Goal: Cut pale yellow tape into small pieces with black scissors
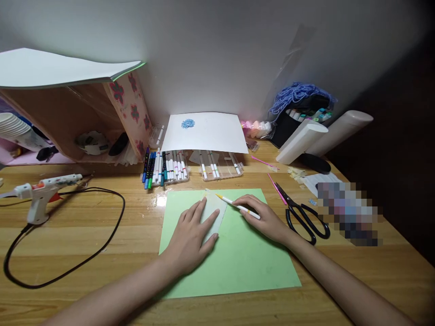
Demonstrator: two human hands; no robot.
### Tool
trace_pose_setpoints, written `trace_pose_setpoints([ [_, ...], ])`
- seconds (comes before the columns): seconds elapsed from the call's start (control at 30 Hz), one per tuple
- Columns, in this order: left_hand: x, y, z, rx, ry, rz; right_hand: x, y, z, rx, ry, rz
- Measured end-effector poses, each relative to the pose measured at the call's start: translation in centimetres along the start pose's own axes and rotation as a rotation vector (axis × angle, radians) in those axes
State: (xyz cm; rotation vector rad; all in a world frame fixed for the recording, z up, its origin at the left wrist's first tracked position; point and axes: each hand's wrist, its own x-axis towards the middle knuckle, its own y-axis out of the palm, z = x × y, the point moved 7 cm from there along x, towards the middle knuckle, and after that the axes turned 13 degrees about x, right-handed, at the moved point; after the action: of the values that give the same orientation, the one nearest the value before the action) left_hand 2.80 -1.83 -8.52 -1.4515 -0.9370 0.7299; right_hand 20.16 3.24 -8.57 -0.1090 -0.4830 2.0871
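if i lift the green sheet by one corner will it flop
Probably flops: the green sheet looks thin and lies flat on the wooden table. Likely light, so it could slide on that smooth top if pushed, though the left hand pressing on it would pin it.

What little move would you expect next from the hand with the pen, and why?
Probably drawing the pen along the edge of the pale paper piece: the left hand presses it flat on the green sheet, and the right hand holds the tip at its upper edge.
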Motion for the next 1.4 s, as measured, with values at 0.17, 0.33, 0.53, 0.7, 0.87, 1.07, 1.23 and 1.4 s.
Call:
trace_pose_setpoints([
  [0.17,-0.1,0.0,0.0,0.005,0.001,0.027,-0.2,0.2,0.0,-0.006,-0.022,0.083],
  [0.33,0.1,0.0,0.0,0.001,0.0,0.025,-0.3,-0.6,-0.3,0.009,-0.024,0.02],
  [0.53,0.1,0.1,0.0,0.0,0.005,0.016,-0.4,-0.8,-0.7,0.006,0.002,0.016],
  [0.7,0.0,0.1,-0.1,0.02,0.019,0.036,-0.5,-0.6,-0.6,0.018,-0.028,0.067],
  [0.87,0.0,-0.1,-0.3,0.037,0.034,0.048,-0.7,-1.3,-0.7,0.0,-0.01,-0.013],
  [1.07,0.0,0.1,-0.3,0.046,0.04,0.064,-0.9,-0.6,-0.4,0.004,-0.041,0.107],
  [1.23,0.1,0.2,-0.3,0.047,0.04,0.078,-0.8,-1.6,-0.5,0.002,-0.03,-0.028],
  [1.4,0.0,0.2,-0.4,0.046,0.043,0.073,-0.8,-1.0,-0.4,-0.008,-0.042,0.054],
])
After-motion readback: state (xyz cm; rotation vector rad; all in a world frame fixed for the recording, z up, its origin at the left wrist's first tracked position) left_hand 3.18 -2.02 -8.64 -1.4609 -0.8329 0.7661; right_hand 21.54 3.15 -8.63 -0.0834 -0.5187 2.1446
